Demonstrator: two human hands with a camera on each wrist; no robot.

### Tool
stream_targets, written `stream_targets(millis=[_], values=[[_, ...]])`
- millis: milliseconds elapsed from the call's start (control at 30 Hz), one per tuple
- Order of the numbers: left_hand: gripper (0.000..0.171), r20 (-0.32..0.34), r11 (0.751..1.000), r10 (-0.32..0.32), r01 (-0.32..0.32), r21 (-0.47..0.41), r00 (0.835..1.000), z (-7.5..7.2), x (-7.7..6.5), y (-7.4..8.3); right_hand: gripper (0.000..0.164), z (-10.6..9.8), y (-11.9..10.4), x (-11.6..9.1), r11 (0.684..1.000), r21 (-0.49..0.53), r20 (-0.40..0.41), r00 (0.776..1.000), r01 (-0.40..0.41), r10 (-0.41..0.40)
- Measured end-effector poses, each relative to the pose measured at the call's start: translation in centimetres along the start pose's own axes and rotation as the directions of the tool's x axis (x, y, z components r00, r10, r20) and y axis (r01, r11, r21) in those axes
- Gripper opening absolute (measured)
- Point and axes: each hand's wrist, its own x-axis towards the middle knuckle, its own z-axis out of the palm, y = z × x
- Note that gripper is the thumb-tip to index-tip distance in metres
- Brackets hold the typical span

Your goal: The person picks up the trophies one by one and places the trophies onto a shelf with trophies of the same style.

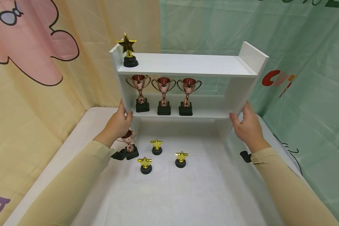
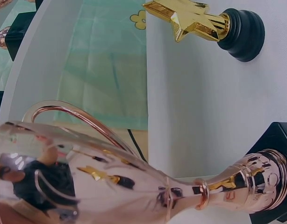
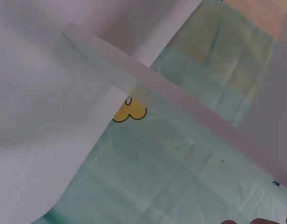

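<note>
Hands (image 1: 115, 125) (image 1: 248, 128) gripping wht shelf (image 1: 183, 64) w/ 3 cups (image 1: 163, 84), star (image 1: 127, 45) atop

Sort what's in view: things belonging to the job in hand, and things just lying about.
Job:
white shelf unit, held by the left hand and right hand
gold star trophy and three copper cups on it
off it, probably: fourth copper cup, three small gold stars

Just around:
table, printed curtains

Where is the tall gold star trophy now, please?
In the head view, the star trophy stands far left on the top shelf, one tier above three copper cups.
</note>
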Motion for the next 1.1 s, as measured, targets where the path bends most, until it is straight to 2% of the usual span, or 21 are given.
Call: stream_targets(millis=[233, 600, 1100], values=[[0.072, 0.004, 1.0, -0.001, 0.001, -0.009, 1.0, 0.1, 0.0, 0.1, 0.054, 0.9, 0.3, 0.2, 0.996, 0.028, -0.009, 0.997, -0.082, 0.083], [0.07, -0.005, 1.0, 0.003, -0.003, 0.002, 1.0, 0.0, 0.0, -0.3, 0.049, 1.8, 0.9, -0.4, 0.995, 0.055, -0.035, 0.996, -0.081, 0.083], [0.073, 0.029, 1.0, 0.025, -0.025, -0.001, 0.999, -0.4, -0.1, -0.3, 0.039, 2.6, 1.0, -0.5, 0.984, 0.131, -0.133, 0.982, -0.119, 0.137]])
